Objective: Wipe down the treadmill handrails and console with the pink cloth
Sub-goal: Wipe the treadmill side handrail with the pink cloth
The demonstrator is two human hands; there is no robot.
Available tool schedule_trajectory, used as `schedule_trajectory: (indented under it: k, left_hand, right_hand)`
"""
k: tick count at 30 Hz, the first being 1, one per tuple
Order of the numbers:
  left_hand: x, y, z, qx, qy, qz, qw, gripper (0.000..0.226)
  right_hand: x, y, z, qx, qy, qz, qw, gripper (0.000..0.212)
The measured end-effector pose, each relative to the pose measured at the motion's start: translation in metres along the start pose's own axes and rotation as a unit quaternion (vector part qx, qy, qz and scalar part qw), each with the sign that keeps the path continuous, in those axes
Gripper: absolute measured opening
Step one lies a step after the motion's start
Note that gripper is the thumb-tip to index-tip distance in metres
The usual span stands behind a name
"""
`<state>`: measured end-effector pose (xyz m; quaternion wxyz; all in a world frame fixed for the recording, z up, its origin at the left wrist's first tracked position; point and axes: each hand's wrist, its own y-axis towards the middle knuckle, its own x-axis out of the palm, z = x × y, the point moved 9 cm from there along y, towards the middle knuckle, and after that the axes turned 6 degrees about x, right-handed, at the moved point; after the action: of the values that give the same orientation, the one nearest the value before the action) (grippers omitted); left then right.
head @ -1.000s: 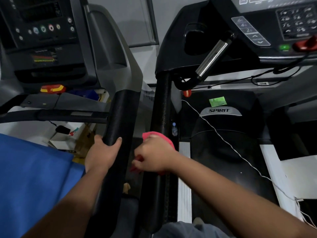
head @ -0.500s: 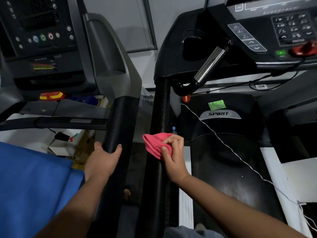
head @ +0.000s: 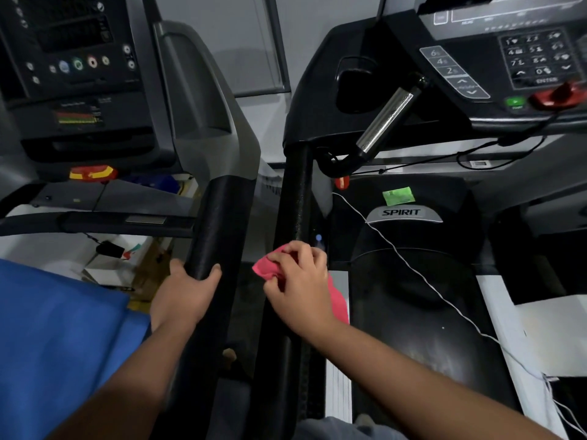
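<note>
My right hand (head: 298,284) grips the pink cloth (head: 270,268) and wraps it over the black left handrail (head: 293,201) of the right treadmill, about halfway along the rail. Part of the cloth hangs out below my palm on the right side. My left hand (head: 184,293) holds the black padded handrail (head: 219,223) of the neighbouring treadmill, thumb on the left and fingers over its right side. The right treadmill's console (head: 521,58) with its keypad sits at the top right. A chrome pulse grip (head: 386,120) slants down below it.
The left treadmill's console (head: 76,68) fills the top left, with a red and yellow stop button (head: 92,173) under it. A white cord (head: 409,265) runs across the Spirit motor cover (head: 403,214) and belt. Blue fabric (head: 57,338) covers the lower left. Boxes and a plug lie on the floor between machines.
My right hand has shifted over the top of the rail, now covering most of the cloth, which bunches to the left of my fingers. My left hand stays on the other rail.
</note>
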<state>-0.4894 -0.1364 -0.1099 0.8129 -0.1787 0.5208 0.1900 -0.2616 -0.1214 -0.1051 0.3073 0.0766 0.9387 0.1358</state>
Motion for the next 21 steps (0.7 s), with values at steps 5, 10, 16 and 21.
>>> schedule_trajectory:
  k: [5,10,16,21]
  left_hand:
    - [0.001,0.001,-0.001,0.002,-0.005,-0.003,1.000,0.053]
    - [0.000,0.000,-0.002,0.001,-0.009,0.002,1.000,0.051]
    - [0.001,0.003,-0.002,0.006,-0.011,-0.006,1.000,0.052]
    - [0.002,0.001,-0.003,-0.007,0.002,-0.001,1.000,0.056]
  right_hand:
    - [0.003,-0.008,0.032,0.142,0.272,-0.041,0.951,0.030]
    - [0.027,-0.010,0.062,0.296,0.391,-0.072,0.868,0.006]
    - [0.005,-0.013,0.034,0.236,0.213,-0.069,0.946,0.028]
    - [0.003,-0.020,0.018,0.118,0.116,-0.084,0.983,0.037]
